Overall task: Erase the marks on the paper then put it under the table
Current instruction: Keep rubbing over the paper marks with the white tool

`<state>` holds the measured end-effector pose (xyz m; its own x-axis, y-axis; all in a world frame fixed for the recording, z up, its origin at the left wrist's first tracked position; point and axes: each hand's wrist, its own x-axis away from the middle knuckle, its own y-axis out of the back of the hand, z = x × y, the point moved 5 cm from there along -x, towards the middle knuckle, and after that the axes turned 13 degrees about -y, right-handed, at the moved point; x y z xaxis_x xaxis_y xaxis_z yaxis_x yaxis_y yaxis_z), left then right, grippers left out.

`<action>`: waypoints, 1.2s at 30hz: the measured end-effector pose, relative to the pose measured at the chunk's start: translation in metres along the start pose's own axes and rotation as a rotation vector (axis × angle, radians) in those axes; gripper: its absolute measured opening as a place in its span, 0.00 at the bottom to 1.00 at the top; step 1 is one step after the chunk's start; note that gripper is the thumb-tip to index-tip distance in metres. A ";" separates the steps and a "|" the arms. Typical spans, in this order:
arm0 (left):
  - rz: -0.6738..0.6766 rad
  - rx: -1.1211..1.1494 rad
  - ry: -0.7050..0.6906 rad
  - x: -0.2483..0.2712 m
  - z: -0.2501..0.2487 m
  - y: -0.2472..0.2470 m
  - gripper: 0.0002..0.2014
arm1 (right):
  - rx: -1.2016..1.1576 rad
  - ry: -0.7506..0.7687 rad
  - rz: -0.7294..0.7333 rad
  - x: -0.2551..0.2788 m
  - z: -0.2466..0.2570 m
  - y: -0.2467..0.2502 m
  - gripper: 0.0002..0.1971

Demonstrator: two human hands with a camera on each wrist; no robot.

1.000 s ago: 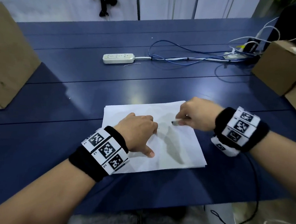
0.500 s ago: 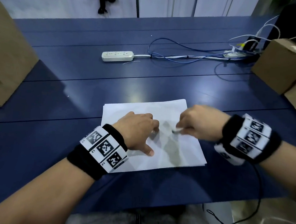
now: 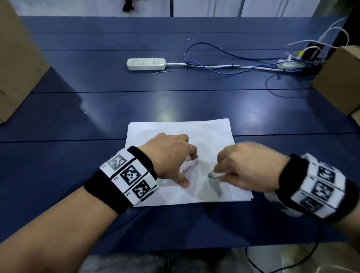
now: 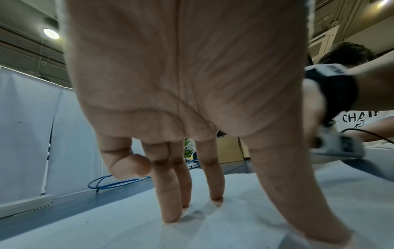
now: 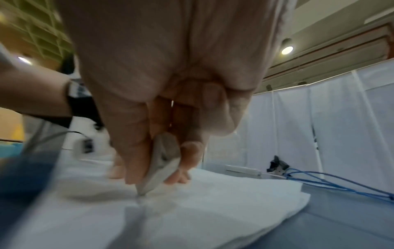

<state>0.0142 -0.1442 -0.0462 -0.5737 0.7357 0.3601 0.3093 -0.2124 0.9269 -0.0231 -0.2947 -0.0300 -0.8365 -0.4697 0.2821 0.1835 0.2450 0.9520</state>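
A white sheet of paper [image 3: 209, 134] lies on the dark blue table [image 3: 66, 171] near its front edge. My left hand [image 3: 173, 157] presses the paper [image 4: 234, 219] with straight fingertips [image 4: 170, 217] and thumb, holding it flat. My right hand [image 3: 245, 164] pinches a small grey-white eraser [image 3: 215, 174] between thumb and fingers. In the right wrist view the eraser [image 5: 160, 170] touches the paper [image 5: 213, 210] with its dark tip. The right hand is blurred. No marks on the paper can be made out.
A white power strip [image 3: 146, 64] with blue and white cables [image 3: 222, 64] lies across the table's far half. Cardboard boxes stand at the left edge [image 3: 11, 60] and at the right edge [image 3: 347, 77]. A black cord [image 3: 271, 272] hangs from my right wrist below the table front.
My right hand with the eraser has slid down the paper toward me, from the upper middle to the lower right part. The left hand has stayed pressing the sheet.
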 end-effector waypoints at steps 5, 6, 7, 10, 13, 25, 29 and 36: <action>0.008 -0.010 -0.002 -0.001 0.001 0.000 0.37 | -0.085 0.078 0.103 0.018 0.007 -0.001 0.14; 0.013 -0.012 -0.004 -0.001 0.000 0.001 0.37 | -0.113 0.015 0.111 0.005 -0.002 0.000 0.14; 0.017 -0.014 -0.003 -0.001 0.000 0.001 0.36 | -0.126 -0.064 0.107 -0.011 -0.013 0.001 0.13; 0.020 -0.012 0.002 -0.001 -0.001 0.002 0.35 | -0.097 -0.241 0.053 -0.044 -0.040 0.004 0.11; 0.021 -0.011 0.002 -0.001 0.000 0.001 0.35 | -0.005 -0.145 0.047 -0.034 -0.034 0.000 0.12; 0.020 -0.001 0.005 -0.001 -0.001 0.001 0.35 | -0.007 -0.159 -0.006 -0.046 -0.044 0.004 0.18; 0.019 -0.005 -0.002 -0.002 -0.001 0.001 0.37 | -0.073 0.139 0.121 -0.002 -0.012 -0.004 0.12; 0.024 0.000 0.004 -0.001 -0.003 0.004 0.35 | -0.062 -0.209 0.001 -0.052 -0.048 0.009 0.22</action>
<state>0.0138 -0.1475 -0.0429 -0.5693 0.7275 0.3829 0.3230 -0.2303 0.9179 0.0472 -0.3085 -0.0307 -0.9240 -0.2817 0.2587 0.2106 0.1899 0.9590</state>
